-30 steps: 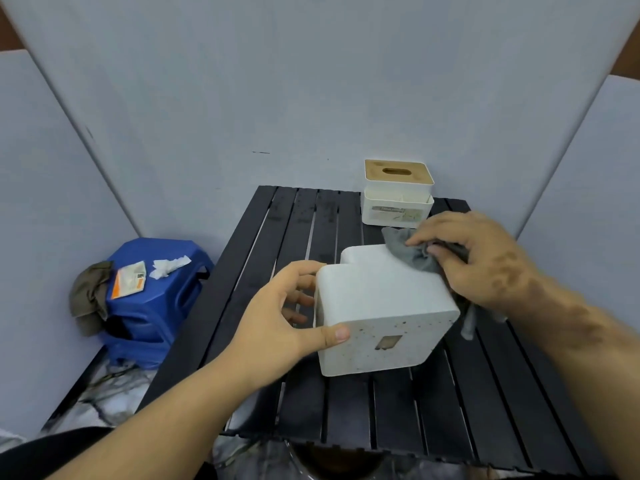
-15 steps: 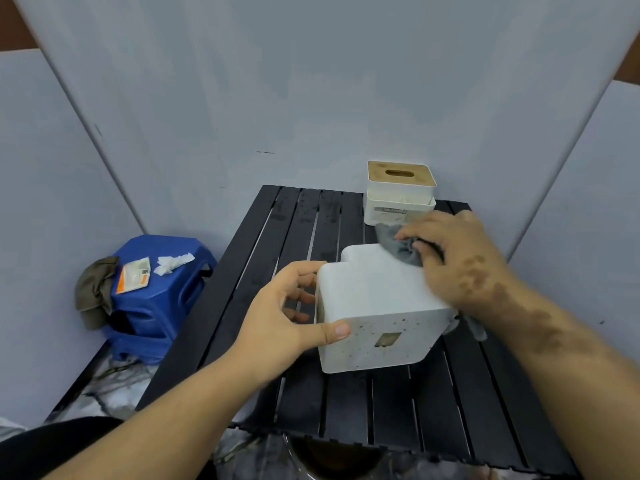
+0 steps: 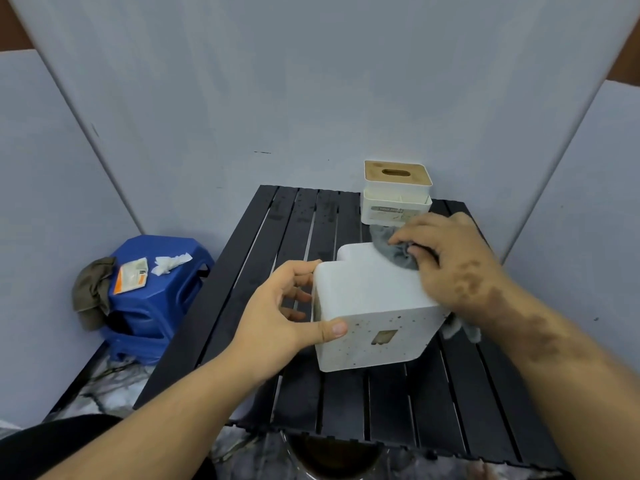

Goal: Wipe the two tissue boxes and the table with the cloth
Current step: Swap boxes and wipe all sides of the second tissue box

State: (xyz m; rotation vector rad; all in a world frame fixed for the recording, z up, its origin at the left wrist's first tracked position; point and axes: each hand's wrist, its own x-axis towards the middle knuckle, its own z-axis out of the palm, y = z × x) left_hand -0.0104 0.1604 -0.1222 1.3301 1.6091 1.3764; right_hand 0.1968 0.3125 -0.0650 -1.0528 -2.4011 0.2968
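A white speckled tissue box (image 3: pixel 370 299) lies on the black slatted table (image 3: pixel 294 382). My left hand (image 3: pixel 277 317) grips its left side, thumb on the near face. My right hand (image 3: pixel 453 265) presses a grey cloth (image 3: pixel 391 247) onto the box's top near its far right edge; a corner of the cloth hangs below my wrist. A second white tissue box (image 3: pixel 396 192) with a wooden lid stands at the table's far right, just beyond the cloth.
Grey panels wall in the table at the back and both sides. A blue plastic stool (image 3: pixel 156 296) stands on the floor to the left, with a packet, crumpled tissue and a brown rag on it.
My right hand has slid the cloth across the box's top toward the far edge and slightly left. My left hand has kept its grip on the box.
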